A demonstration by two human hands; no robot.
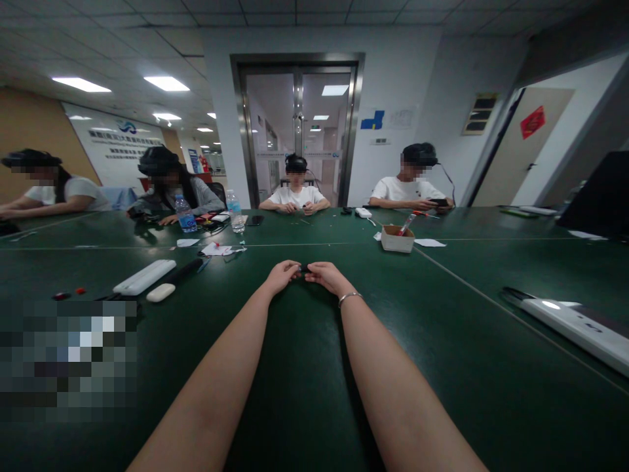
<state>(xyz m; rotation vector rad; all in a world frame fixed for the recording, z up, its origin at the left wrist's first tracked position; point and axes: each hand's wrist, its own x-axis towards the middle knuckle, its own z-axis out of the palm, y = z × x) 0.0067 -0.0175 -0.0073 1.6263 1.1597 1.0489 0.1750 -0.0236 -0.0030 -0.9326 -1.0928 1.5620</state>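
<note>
Both arms reach forward over a dark green table [304,367]. My left hand [284,275] and my right hand [326,276] nearly meet above its middle. Between the fingertips is a small dark object [304,269], too small to name. The right fingers pinch its near end, and the left fingers close on its other side, where a bit of lighter colour shows. A thin silver bracelet [350,298] circles my right wrist.
At left lie a white power bank [145,277] and a small white rounded case [160,293]. A cardboard box [397,240] holding a red item stands ahead right. Two water bottles [185,215] stand ahead left. A white device [580,328] lies far right. Several people sit opposite.
</note>
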